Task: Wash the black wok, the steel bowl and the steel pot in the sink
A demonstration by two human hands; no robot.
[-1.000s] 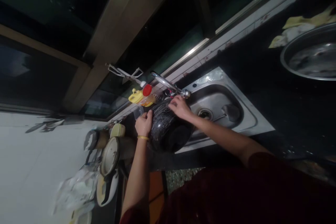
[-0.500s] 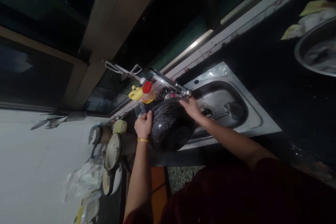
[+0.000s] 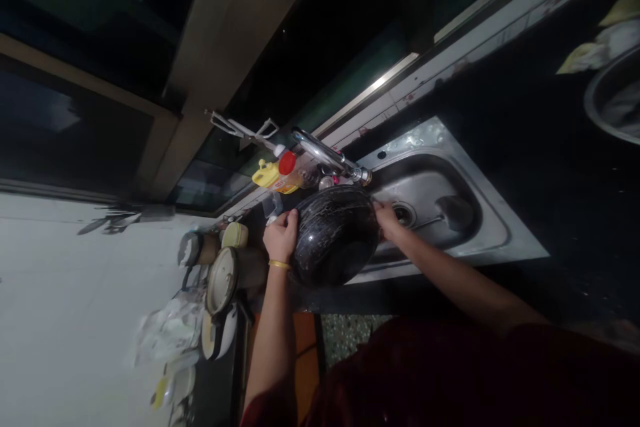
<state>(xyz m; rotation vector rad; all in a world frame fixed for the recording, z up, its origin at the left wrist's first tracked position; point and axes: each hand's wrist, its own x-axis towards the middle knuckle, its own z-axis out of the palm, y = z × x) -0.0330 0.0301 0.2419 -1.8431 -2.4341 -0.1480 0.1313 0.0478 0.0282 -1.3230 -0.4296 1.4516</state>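
A dark, scratched wok (image 3: 334, 237) is tipped on its side over the left part of the steel sink (image 3: 500, 237). My left hand (image 3: 281, 237), with a yellow band at the wrist, is closed on the wok's left side, thumb up. Against its right side is my right hand (image 3: 387, 219), fingers partly hidden behind the wok. Just above the wok's top edge hangs the end of the chrome faucet (image 3: 333, 155). In the basin, right of the drain, lies a dark ladle or spatula (image 3: 453, 212).
Behind the wok stand a yellow bottle (image 3: 270, 177) and a red-capped jar (image 3: 287, 163). Several pots, including a lidded one (image 3: 223, 280), crowd the left counter. A large metal bowl (image 3: 597, 103) sits far right by crumpled cloths (image 3: 583, 59).
My right hand has slid from the wok's upper rim down to its right side. The wok has turned slightly, and the whole view has shifted a little.
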